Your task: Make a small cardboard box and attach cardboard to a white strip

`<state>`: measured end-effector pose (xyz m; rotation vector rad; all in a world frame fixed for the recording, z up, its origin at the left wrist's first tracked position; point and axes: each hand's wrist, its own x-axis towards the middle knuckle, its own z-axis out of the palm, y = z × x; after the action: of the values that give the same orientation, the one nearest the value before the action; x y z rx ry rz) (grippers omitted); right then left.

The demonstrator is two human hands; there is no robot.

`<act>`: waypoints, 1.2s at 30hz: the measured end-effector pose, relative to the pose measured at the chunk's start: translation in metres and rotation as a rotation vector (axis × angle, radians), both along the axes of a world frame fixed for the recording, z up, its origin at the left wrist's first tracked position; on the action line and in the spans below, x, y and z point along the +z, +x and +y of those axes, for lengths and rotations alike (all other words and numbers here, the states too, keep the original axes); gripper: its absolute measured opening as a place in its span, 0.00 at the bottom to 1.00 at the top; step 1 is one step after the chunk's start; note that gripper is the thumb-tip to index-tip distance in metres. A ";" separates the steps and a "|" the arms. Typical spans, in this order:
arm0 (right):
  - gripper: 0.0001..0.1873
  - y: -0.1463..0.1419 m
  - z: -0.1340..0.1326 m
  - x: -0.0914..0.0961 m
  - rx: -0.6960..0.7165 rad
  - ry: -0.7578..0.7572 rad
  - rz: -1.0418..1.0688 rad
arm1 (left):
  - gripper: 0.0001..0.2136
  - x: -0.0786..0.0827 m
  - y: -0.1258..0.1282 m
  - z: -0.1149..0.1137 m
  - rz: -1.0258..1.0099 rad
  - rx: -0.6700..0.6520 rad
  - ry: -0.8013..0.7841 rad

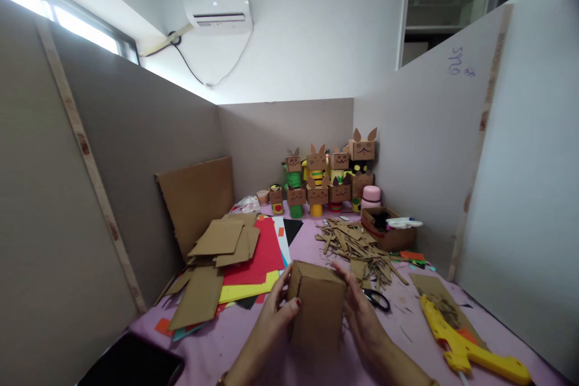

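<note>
A small brown cardboard box (318,307) is held between my two hands near the front of the table. My left hand (281,304) presses its left side, with the thumb lying on the front face. Along the right side rests my right hand (359,304), its fingers reaching to the upper corner. The box's top face shows, while its underside is hidden. Just right of my right hand lie black-handled scissors (377,300), partly covered by that hand.
A yellow glue gun (465,347) lies front right, a dark flat device (133,362) front left. Cardboard sheets (217,238) and red paper (260,253) are stacked left. Cardboard scraps (355,247) are heaped right, near an open box (389,238). Several cardboard animal figures (317,193) stand behind.
</note>
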<state>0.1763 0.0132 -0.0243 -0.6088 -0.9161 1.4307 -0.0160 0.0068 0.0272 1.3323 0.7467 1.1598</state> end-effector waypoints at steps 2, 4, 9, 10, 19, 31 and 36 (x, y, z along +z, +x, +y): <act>0.39 0.003 -0.002 0.002 -0.050 0.083 -0.081 | 0.34 0.022 -0.006 0.001 0.213 0.058 0.116; 0.48 0.004 -0.003 0.004 -0.027 0.147 -0.168 | 0.33 0.035 -0.007 0.002 0.330 0.036 0.170; 0.49 0.000 -0.008 0.005 0.132 0.163 -0.310 | 0.32 0.020 0.001 0.011 0.223 0.039 0.115; 0.50 0.000 -0.008 0.006 0.137 0.158 -0.328 | 0.32 0.012 0.002 0.014 0.187 0.069 0.087; 0.65 0.005 -0.008 0.001 0.252 0.134 -0.365 | 0.69 -0.031 -0.023 -0.002 0.134 -0.177 -0.054; 0.66 0.011 -0.012 0.007 0.321 0.195 -0.363 | 0.57 -0.033 -0.031 0.001 -0.109 -0.002 -0.001; 0.70 0.015 -0.018 0.010 0.304 0.152 -0.577 | 0.61 -0.044 -0.038 -0.005 -0.014 -0.138 0.025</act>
<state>0.1915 -0.0053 -0.0145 -0.8102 -1.6135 1.4560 -0.0536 0.0021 -0.0163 1.3738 0.6216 1.0703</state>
